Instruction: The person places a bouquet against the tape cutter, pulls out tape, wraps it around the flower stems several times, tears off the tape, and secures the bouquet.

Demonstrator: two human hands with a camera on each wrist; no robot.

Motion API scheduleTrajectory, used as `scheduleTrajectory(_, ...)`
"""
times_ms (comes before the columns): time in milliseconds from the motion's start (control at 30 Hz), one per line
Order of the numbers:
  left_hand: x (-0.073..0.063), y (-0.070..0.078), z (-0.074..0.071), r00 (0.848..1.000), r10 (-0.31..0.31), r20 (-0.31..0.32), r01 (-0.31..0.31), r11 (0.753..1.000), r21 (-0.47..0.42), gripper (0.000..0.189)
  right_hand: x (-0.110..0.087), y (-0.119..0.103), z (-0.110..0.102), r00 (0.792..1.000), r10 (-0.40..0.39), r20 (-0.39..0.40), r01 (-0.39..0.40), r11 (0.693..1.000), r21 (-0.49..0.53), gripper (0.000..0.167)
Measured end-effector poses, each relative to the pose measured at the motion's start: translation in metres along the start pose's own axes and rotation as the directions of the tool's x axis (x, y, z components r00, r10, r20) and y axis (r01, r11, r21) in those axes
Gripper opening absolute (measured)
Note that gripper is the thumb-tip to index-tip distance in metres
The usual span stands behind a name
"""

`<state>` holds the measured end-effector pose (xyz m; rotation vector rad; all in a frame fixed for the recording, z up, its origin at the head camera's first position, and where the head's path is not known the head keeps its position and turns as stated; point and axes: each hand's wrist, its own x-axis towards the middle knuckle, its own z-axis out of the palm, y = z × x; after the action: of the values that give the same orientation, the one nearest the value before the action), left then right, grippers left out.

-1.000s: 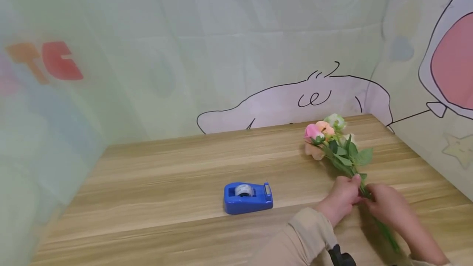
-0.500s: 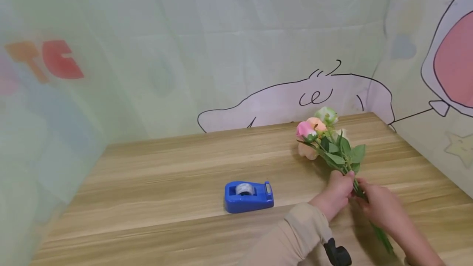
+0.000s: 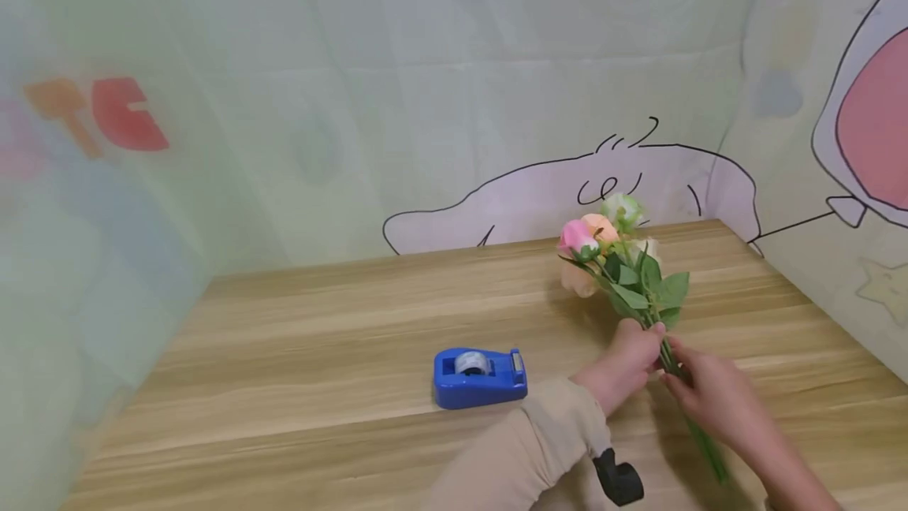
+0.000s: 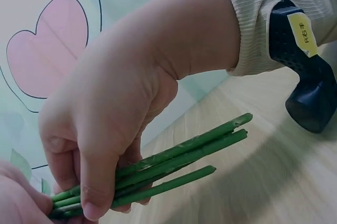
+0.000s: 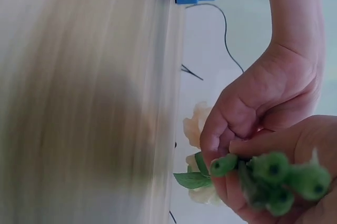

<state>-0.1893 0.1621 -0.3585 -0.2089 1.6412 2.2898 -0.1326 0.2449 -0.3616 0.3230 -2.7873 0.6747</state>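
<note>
A bunch of artificial flowers (image 3: 627, 278) leans to the upper left over the table's right side, with pink, peach, green-white and cream blooms and green leaves. My left hand (image 3: 630, 353) grips the stems just below the leaves, thumb on top. Right below it, my right hand (image 3: 712, 393) pinches the same stems between thumb and fingers. Bare green stem ends (image 4: 210, 145) stick out beyond the right hand in the left wrist view. In the right wrist view the cut ends (image 5: 274, 174) point toward the camera, and they partly cover the hands.
A blue tape dispenser (image 3: 478, 381) with a clear roll in it stands on the wooden table (image 3: 298, 361), left of the hands. Printed fabric walls (image 3: 269, 140) enclose the table at the back and both sides. A black wrist camera (image 3: 617, 479) sits at the left sleeve.
Both hands have shifted left together with the flowers, and the blooms stand a little higher in the view. Both hands still hold the stems. The tape dispenser stays in place.
</note>
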Motion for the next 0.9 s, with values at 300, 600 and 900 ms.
scheduleTrajectory(300, -0.005, 0.016, -0.025, 1.0, 0.014, -0.007, -0.014, 0.997, 0.075, 0.009, 0.008, -0.021, 0.012, 1.0, 0.019, -0.001, -0.019, 0.999, 0.028, 0.03)
scheduleTrajectory(600, -0.006, 0.026, -0.051, 0.999, 0.021, -0.044, -0.015, 0.992, 0.128, 0.006, 0.018, -0.044, 0.029, 0.999, -0.023, -0.039, 0.025, 0.998, 0.062, 0.03)
scheduleTrajectory(900, -0.006, 0.028, -0.067, 0.997, 0.015, -0.082, 0.0, 0.983, 0.181, 0.009, 0.022, -0.055, 0.039, 1.0, 0.005, 0.02, -0.007, 0.994, 0.108, 0.044)
